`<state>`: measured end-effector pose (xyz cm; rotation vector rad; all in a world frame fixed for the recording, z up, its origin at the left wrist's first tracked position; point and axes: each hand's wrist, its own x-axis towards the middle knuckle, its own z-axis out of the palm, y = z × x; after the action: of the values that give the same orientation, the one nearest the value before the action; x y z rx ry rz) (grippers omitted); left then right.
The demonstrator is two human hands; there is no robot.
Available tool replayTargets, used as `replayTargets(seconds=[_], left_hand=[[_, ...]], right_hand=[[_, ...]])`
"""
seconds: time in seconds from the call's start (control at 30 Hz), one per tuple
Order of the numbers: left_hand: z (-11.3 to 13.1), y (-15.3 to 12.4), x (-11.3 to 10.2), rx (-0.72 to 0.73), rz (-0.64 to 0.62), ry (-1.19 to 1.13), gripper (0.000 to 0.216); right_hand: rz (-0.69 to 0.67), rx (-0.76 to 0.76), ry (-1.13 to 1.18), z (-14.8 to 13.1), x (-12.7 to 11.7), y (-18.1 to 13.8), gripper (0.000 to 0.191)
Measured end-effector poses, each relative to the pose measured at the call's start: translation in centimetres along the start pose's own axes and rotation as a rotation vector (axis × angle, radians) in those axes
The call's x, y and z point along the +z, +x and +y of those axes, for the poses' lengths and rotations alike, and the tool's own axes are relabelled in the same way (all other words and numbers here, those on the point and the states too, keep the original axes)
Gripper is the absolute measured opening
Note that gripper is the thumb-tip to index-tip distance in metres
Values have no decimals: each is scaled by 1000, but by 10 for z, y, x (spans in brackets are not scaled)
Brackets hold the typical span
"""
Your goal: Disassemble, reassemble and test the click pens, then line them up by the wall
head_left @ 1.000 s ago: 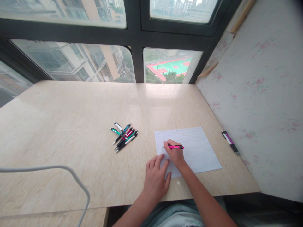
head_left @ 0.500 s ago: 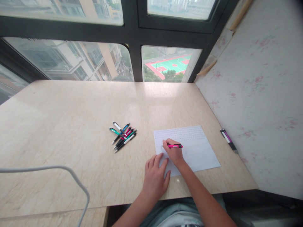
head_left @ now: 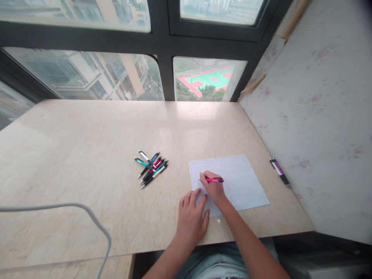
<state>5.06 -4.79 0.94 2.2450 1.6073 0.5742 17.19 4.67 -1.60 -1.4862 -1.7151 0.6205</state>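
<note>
One pen (head_left: 215, 179) (pink) in right hand (head_left: 214, 189), paper (head_left: 243, 188) beneath

I hold the pink-and-black pen (head_left: 215, 179) aslant, tip near the left edge of the flat white paper sheet (head_left: 244, 188), top rows inscribed.

Free gap between pens (head_left: 155, 169) and paper (head_left: 244, 188)
</note>
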Motion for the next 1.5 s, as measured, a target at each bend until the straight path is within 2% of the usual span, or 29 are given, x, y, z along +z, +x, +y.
replayTargets(seconds=[1.1,1.23,1.33,1.5], left_hand=[[-3,-2,4,-4,-3,16,38],[-4,-2,5,-4,-1,12,38],[-4,-3,6,-11,-7,13,39],[-4,-2,7,-7,4,42,38]], right_hand=[[24,-24,-49,5,4,-2,36],[61,82,85,5,0,-2,36],[91,218,266,4,-6,-1,34],[70,347,603,-2,-15,2,38]])
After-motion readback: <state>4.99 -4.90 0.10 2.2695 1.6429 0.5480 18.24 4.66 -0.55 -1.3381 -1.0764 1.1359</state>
